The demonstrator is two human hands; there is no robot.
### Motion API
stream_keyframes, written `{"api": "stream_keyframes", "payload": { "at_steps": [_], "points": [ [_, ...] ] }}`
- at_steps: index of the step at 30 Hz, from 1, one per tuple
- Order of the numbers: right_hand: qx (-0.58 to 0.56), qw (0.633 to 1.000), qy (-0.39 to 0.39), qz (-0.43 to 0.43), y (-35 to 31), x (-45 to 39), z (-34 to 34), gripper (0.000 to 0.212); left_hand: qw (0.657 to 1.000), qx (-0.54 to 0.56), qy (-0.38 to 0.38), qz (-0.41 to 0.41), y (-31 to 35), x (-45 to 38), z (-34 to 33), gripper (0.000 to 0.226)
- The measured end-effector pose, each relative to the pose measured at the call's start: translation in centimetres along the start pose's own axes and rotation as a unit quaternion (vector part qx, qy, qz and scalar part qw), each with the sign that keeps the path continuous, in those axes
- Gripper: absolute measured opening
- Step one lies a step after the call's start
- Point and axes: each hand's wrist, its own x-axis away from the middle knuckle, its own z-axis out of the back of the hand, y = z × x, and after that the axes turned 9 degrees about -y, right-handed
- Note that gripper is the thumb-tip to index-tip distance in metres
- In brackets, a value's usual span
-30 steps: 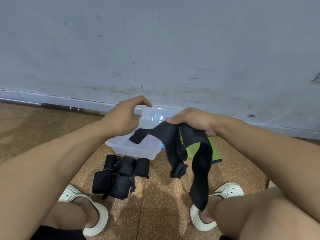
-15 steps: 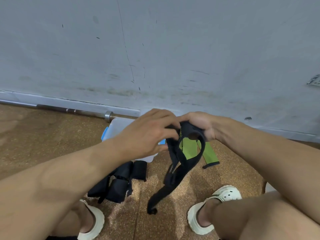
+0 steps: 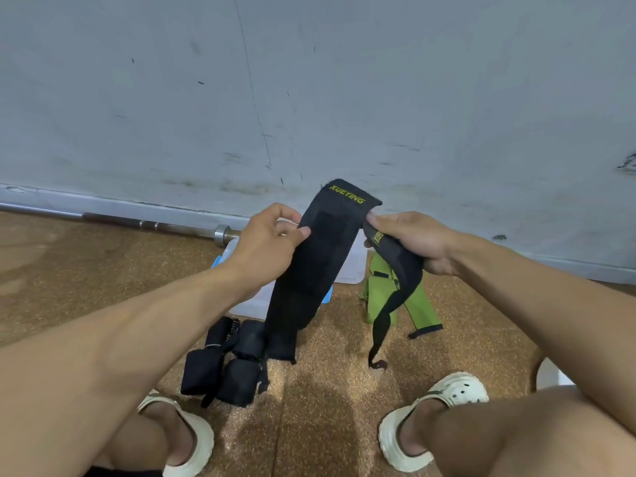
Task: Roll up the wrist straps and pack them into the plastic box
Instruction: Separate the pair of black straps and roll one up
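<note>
Strap (image 3: 309, 270) now unfolded flat; left hand (image 3: 266, 247), right hand (image 3: 413, 241) fingers pinch edges.

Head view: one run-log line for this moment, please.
stage: unrolled | left hand: pinches wide black fabric wrist strap | right hand: grips narrow black strap | clear plastic box: behind

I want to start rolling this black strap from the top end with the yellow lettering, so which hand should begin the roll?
Probably the left hand. It pinches only the wide black strap, just below the lettered end. The right hand also grips a second, narrower strap.
</note>
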Motion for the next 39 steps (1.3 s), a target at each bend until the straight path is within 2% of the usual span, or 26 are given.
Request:
{"api": "stream_keyframes", "payload": {
  "at_steps": [6, 12, 16, 19, 24, 27, 32, 37, 39],
  "points": [
    [-0.017, 0.997, -0.075, 0.032, 0.2, 0.4, 0.2, 0.011, 1.0, 0.028, -0.007, 0.008, -0.4, -0.3, -0.1, 0.01],
    [-0.018, 0.998, -0.056, 0.029, 0.2, 0.6, -0.4, 0.009, 0.999, 0.027, -0.001, 0.018, -0.3, -0.3, 0.0, 0.006],
    [-0.056, 0.997, -0.028, 0.038, 0.3, 0.3, -0.1, 0.027, 0.997, 0.061, 0.016, 0.038, -0.1, -0.6, 0.5, 0.008],
    [-0.075, 0.996, -0.025, 0.048, 0.3, 0.2, -0.1, 0.039, 0.993, 0.097, 0.011, 0.072, 0.2, -0.6, 0.9, 0.019],
    [-0.039, 0.997, -0.056, 0.047, -0.3, 0.6, -1.0, 0.033, 0.97, 0.198, -0.035, 0.135, 0.5, -0.5, 0.8, 0.021],
    [0.0, 0.997, -0.051, 0.059, -0.5, 0.8, -1.7, 0.028, 0.976, 0.186, -0.047, 0.099, 0.6, -0.4, 0.5, 0.022],
    [-0.027, 0.994, 0.004, 0.104, -0.9, 0.9, -1.7, 0.027, 0.982, 0.175, -0.004, 0.073, 1.0, -0.3, 0.7, 0.023],
    [-0.02, 0.992, -0.038, 0.122, -1.0, 1.0, -1.7, 0.036, 0.983, 0.176, -0.01, 0.054, 1.2, -0.3, 0.9, 0.021],
    [-0.02, 0.991, -0.053, 0.119, -0.9, 1.0, -1.8, 0.037, 0.986, 0.161, -0.019, 0.032, 1.1, -0.4, 1.0, 0.027]
  ]
}}
